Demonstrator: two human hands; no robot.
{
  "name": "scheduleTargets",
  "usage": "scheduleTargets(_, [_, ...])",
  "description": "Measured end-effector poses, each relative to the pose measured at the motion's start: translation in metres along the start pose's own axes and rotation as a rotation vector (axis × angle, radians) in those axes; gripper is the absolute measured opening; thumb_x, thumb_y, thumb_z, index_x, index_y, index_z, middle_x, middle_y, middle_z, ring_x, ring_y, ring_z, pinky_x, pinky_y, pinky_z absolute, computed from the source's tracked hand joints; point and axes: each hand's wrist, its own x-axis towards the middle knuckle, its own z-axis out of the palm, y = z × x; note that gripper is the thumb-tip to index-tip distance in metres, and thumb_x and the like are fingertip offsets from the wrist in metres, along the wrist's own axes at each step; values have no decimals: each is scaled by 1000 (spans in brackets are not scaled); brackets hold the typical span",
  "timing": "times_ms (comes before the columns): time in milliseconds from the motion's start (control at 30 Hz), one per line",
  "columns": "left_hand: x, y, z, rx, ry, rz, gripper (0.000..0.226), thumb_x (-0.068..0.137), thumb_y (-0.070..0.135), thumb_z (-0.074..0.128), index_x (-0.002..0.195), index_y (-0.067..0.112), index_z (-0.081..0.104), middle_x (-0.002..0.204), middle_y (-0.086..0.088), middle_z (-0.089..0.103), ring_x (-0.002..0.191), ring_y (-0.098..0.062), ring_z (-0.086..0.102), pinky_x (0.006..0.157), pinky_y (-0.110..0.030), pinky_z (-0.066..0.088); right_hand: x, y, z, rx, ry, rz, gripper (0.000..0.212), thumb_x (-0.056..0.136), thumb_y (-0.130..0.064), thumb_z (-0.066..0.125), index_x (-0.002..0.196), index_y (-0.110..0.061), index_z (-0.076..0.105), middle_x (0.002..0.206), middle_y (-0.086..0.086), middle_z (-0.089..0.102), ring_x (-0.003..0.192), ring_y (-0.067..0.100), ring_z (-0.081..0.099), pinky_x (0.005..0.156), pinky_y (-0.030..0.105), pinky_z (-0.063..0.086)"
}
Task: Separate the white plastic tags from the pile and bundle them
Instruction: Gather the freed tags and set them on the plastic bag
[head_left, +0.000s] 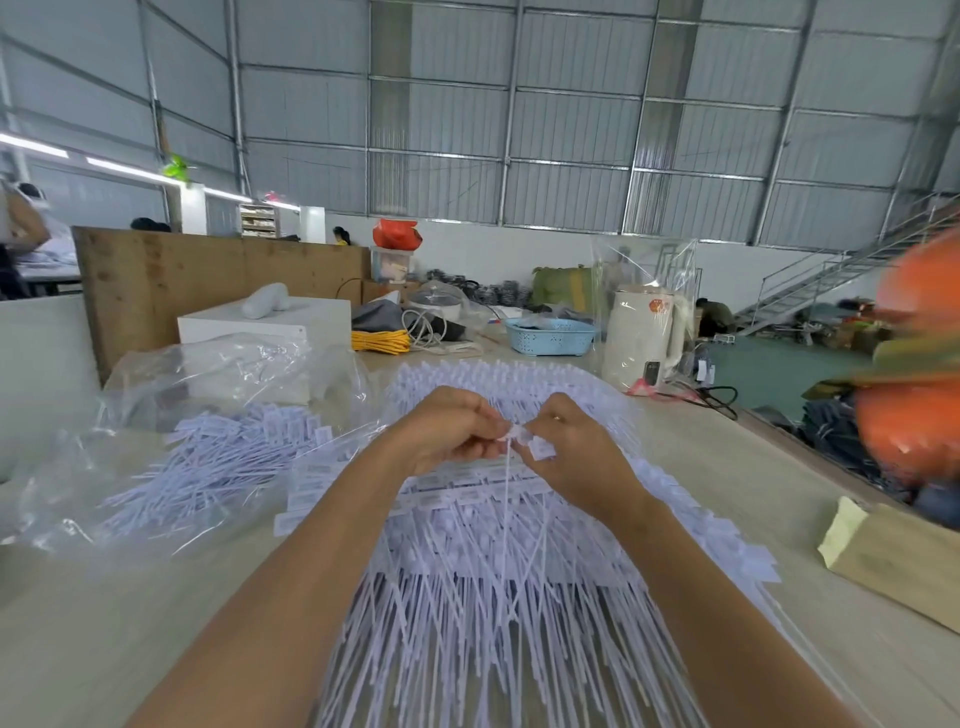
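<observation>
Fingers: left hand (451, 426) and right hand (569, 447) both pinching one thin white plastic tag (511, 441) by its head, tail hanging.
Tag location: above the big fanned pile of white plastic tags (467, 571) on the pale wooden desk (130, 623).
Risk: tail snagging neighbours — drags extras, tangles the pile.
Around: clear plastic bag of tags (218, 447) left; cardboard piece (893, 561) right — neither obstructing.

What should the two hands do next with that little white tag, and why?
Probably lift the tag up and away so its long tail slides free. The left hand and right hand both pinch its head above the big pile, while its thin tail hangs down into the other tags.
</observation>
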Motion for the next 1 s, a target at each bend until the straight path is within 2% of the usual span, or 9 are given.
scheduleTargets(133, [2, 0, -1, 152, 53, 64, 18, 85, -7, 62, 72, 5, 65, 51, -2, 63, 42, -4, 54, 49, -17, 49, 3, -2, -1, 57, -63, -64, 14, 86, -10, 66, 86, 3, 71, 77, 15, 63, 66, 28, 61, 63, 25, 41])
scheduleTargets(233, [-2, 0, -6, 246, -20, 100, 19, 83, -8, 63, 71, 6, 67, 53, -5, 62, 46, -10, 52, 52, -20, 46, 4, -5, -3, 153, -136, -86, 16, 89, -12, 64, 84, 1, 72, 74, 13, 67, 62, 14, 55, 62, 14, 34])
scheduleTargets(333, [-5, 2, -10, 217, -79, 129, 20, 84, -9, 62, 71, 6, 67, 52, -7, 60, 42, -11, 44, 45, -18, 35, 4, -2, -12, 392, -242, 113, 22, 89, -24, 64, 70, -14, 67, 53, -6, 59, 46, 4, 47, 55, 17, 38])
scheduleTargets(433, [-5, 8, -8, 159, -111, 163, 22, 85, -10, 59, 72, 6, 66, 49, -5, 59, 38, -10, 39, 40, -16, 30, 3, 1, -21, 596, -243, 250, 26, 88, -34, 64, 65, -21, 65, 44, -5, 51, 36, 7, 41, 60, 33, 49])
scheduleTargets(567, [-9, 12, -12, 91, -195, 170, 22, 87, -12, 55, 76, 4, 66, 51, -6, 54, 39, -8, 37, 38, -14, 30, -3, 12, -26, 938, -355, 296, 25, 89, -27, 64, 68, -12, 66, 47, 2, 43, 38, 13, 33, 41, 20, 34])
scheduleTargets(667, [-13, 13, -24, 38, -203, 126, 20, 88, -13, 52, 79, 1, 63, 47, -1, 53, 35, -4, 42, 36, -13, 32, -5, 33, -33, 1213, -169, 535, 17, 79, -19, 70, 69, -8, 63, 54, 4, 43, 37, 11, 29, 34, 17, 27])
scheduleTargets(767, [-7, 15, -23, 136, -37, 126, 14, 87, -4, 61, 78, 7, 66, 51, -1, 61, 39, -5, 49, 39, -15, 36, 2, 47, -42, 1455, 141, 695, 15, 74, -15, 67, 82, -5, 59, 64, 3, 44, 38, 5, 32, 30, 14, 26])
scheduleTargets(867, [-1, 13, -9, 114, 23, 145, 13, 86, 0, 64, 77, 9, 67, 51, -1, 63, 39, -7, 49, 38, -15, 35, 11, 37, -43, 1312, 109, 639, 14, 86, -10, 62, 97, -3, 65, 65, 2, 51, 42, 5, 40, 36, 13, 32])
scheduleTargets(1000, [4, 1, 5, 32, 91, 119, 13, 88, 3, 62, 79, 11, 67, 54, -2, 62, 40, -8, 50, 44, -18, 40, 22, 8, -26, 888, -112, 479, 8, 89, -14, 63, 85, -12, 70, 48, -10, 56, 48, 12, 53, 47, 20, 39])
